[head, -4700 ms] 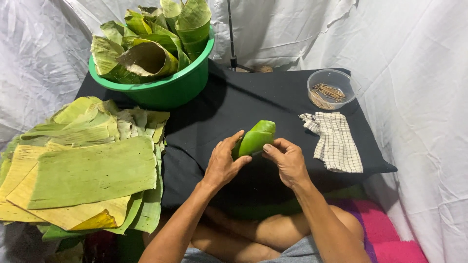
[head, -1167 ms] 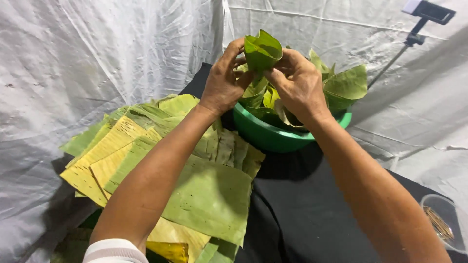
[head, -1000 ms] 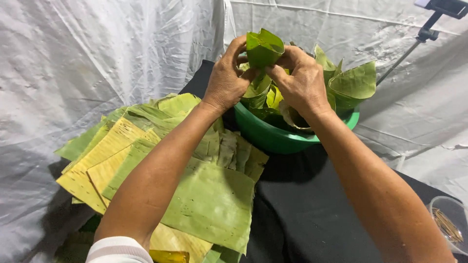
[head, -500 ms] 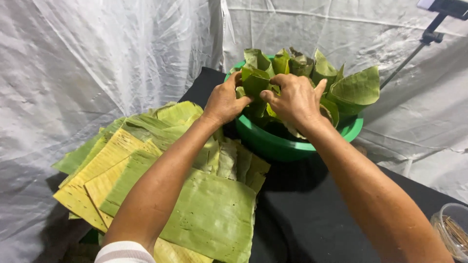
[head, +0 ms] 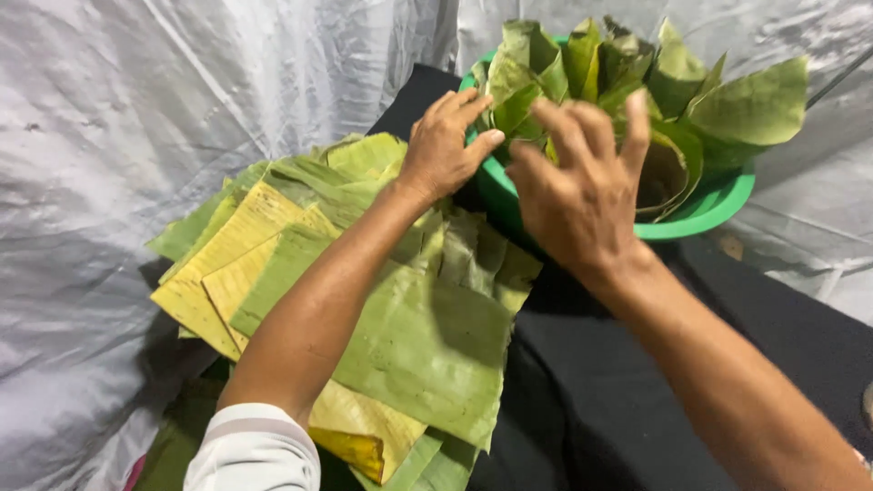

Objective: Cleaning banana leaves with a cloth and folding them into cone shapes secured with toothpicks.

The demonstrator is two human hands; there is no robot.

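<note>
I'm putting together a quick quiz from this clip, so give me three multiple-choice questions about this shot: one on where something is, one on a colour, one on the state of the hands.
1. Where does the stack of flat leaves lie?
A. On the table to the left of the basin
B. Inside the basin
C. On the person's lap

2. What colour is the basin that holds the folded leaf cones?
A. Red
B. Green
C. White

3. How are the hands?
A. Both clenched around a knife
B. Both resting flat on the black cloth
C. Both open with fingers spread, at the cones

Answers:
1 A: the flat leaves spread over the table beside the basin's left rim.
2 B: the rim showing under the cones is bright green.
3 C: the left hand and right hand have loose fingers and grip nothing.
</note>
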